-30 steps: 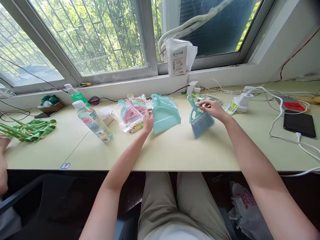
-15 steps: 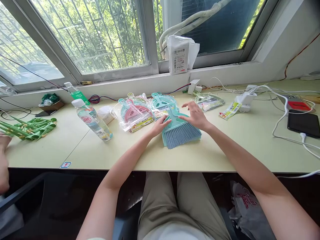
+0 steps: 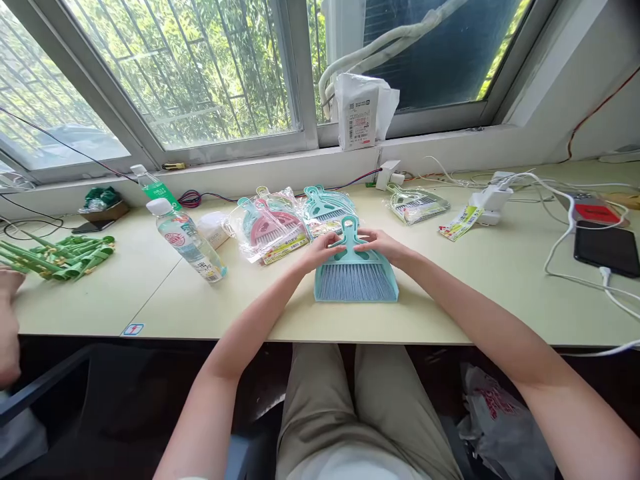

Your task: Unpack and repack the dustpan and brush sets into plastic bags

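Observation:
A teal hand brush [image 3: 357, 283] with grey-blue bristles lies squarely in a matching dustpan [image 3: 395, 288], handle pointing away from me. My left hand [image 3: 323, 252] grips the set from the left side, thumb on the brush's shoulder. On the other side my right hand [image 3: 384, 245] holds it the same way, thumb on top; the other fingers of both hands are partly hidden behind. Just beyond lie a teal brush set in clear wrap [image 3: 327, 203] and a bagged pink brush set [image 3: 275, 228].
Plastic bottles [image 3: 190, 243] and green strips [image 3: 65, 257] are on the left. To the right are a wrapped green set [image 3: 417, 203], a label card [image 3: 460, 223], a white power adapter [image 3: 493, 200], cables and a black phone [image 3: 607, 245]. Another person's hand [image 3: 9, 283] shows at the left edge.
The brush and dustpan have turned from slanted to straight and line up together. My right hand has moved in from raised, spread fingers to hold the right side.

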`<state>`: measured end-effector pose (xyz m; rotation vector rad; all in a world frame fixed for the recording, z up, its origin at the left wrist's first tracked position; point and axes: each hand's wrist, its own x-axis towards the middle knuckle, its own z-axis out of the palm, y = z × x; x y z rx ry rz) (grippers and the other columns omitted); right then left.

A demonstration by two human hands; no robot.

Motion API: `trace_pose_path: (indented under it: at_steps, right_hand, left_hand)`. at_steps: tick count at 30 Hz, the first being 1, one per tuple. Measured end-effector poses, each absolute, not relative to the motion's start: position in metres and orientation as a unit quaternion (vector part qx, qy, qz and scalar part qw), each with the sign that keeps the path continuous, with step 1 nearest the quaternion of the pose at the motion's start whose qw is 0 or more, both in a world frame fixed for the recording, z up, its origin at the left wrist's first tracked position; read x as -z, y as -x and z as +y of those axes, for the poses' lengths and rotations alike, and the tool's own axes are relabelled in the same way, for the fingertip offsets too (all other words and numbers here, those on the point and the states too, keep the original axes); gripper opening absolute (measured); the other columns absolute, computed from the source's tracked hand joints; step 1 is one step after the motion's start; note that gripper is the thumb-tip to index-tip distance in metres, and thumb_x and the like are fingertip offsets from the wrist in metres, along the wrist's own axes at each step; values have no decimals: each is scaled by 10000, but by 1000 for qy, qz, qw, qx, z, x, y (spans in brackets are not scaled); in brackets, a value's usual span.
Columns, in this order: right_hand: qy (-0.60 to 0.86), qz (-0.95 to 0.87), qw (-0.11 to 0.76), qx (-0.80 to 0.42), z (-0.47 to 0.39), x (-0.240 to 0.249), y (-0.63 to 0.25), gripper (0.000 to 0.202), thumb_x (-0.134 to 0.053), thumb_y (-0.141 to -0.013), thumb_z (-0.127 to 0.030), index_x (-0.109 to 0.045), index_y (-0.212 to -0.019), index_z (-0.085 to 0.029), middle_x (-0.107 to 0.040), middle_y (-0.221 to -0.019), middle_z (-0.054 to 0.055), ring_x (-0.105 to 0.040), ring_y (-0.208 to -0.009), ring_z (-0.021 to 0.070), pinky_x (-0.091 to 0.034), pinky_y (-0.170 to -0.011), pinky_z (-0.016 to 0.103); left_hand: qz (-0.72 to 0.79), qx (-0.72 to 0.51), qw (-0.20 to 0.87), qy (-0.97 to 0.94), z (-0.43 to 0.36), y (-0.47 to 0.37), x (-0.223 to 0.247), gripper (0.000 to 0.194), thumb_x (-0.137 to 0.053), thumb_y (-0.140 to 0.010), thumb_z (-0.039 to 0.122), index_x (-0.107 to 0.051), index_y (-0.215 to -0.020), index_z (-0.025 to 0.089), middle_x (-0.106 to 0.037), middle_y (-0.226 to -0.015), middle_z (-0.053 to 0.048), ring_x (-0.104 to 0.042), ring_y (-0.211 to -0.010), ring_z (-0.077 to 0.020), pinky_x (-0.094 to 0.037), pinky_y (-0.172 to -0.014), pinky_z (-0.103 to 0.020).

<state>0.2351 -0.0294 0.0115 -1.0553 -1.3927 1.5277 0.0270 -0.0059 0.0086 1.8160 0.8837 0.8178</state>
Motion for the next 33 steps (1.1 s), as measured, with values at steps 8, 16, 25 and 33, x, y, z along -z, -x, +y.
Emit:
trace_pose_path:
  at_steps: [8,16,25,33]
  right_hand:
    - [513,-626,431,-399,-14,-16,-253,396,-678,-794,-484,-712,-1058,-190,-729,-1071,115,-676,-971,270,-525,-870,432]
    - [796,-564,199,94,8,4,-401,406,-367,-947,-227,-644,-1172,-35,-594,-1256,307,-470,-1266,384,-414,-926,502]
    - [705,-697,119,-50,20,21,-416,420,-482,-911,-235,-625,-1281,-100,-549,-1419,180,-518,-1305,278,-405,-1055,368]
    - [764,-495,413,39,15,-5,-385,445,-559,-896,-493,-726,-1088,-127,-737,-969,176,-667,-888,252,-469,-788,356]
  left_hand:
    - [362,-280,607,-650,-6,-19,-6,397,-753,-727,486,-672,-970,183,-713,-966,-92,-668,-928,-248,-500,-812,-364]
    - [367,-426,568,-601,7,-16,4,461,-749,-723,499,-650,-1043,182,-706,-1005,-81,-665,-936,-231,-518,-797,-337]
    - [355,-538,547,-534,17,-8,5,556,-799,-658,438,-612,-1132,216,-688,-1076,-50,-644,-993,-207,-513,-780,-276]
    - [357,-593,541,-478,14,-10,1,590,-799,-666,440,-593,-1180,237,-682,-1073,-47,-633,-985,-195,-518,-762,-275]
